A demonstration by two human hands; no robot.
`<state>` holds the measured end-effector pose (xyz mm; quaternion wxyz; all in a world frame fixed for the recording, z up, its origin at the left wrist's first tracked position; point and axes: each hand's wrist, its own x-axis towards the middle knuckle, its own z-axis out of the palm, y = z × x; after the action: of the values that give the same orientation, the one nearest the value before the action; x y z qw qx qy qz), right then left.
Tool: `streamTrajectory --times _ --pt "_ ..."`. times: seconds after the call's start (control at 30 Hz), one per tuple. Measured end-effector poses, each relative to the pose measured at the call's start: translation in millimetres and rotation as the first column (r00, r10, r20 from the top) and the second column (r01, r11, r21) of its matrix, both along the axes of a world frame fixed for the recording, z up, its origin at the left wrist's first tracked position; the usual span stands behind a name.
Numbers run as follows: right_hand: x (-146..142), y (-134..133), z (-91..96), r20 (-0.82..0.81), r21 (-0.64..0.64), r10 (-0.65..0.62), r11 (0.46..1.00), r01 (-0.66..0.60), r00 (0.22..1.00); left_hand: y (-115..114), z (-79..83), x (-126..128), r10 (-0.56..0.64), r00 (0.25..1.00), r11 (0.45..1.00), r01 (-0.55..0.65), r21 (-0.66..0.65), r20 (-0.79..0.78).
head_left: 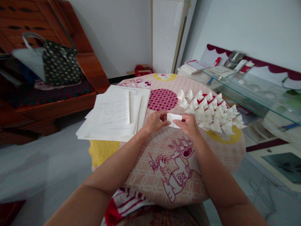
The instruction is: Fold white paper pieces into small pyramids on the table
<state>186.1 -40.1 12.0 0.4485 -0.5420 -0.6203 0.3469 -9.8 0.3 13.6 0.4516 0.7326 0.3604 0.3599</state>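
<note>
A small folded piece of white paper (174,120) is held between both hands over the patterned tablecloth (169,169). My left hand (155,121) pinches its left edge with thumb and fingers closed. My right hand (188,124) grips its right side, fingers curled over it. Just right of my right hand lies a heap of several folded white paper triangles (211,113). A stack of white sheets (116,113) rests to the left of my left hand.
A wooden bench (54,94) with a dark patterned bag (60,64) stands at the left. A glass-topped cabinet (258,94) with books and small items runs along the right. A white panel (166,34) leans against the back wall.
</note>
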Motion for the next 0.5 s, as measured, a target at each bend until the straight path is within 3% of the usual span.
streamTrajectory --times 0.13,0.23,0.3,0.4,0.5 --pt "-4 -4 10.1 0.339 0.183 -0.027 0.982 -0.037 0.940 0 1.0 -1 0.058 0.993 0.978 -0.037 0.206 -0.099" --pt "-7 -4 12.5 0.546 0.369 -0.082 0.917 -0.152 0.834 -2 -1.5 -1 0.063 0.991 0.950 -0.023 0.312 -0.121" --pt "-8 -4 13.4 0.659 0.426 -0.116 0.872 -0.242 0.743 -3 -3.1 -1 0.080 0.984 0.916 -0.010 0.400 -0.157" --pt "-12 -4 16.0 0.787 0.390 -0.126 0.860 -0.328 0.604 -5 -3.2 0 0.147 0.949 0.856 0.020 0.517 -0.279" --pt "-19 -9 18.6 0.875 0.240 -0.038 0.901 -0.362 0.483 -9 -0.1 0 0.206 0.869 0.833 0.085 0.546 -0.449"
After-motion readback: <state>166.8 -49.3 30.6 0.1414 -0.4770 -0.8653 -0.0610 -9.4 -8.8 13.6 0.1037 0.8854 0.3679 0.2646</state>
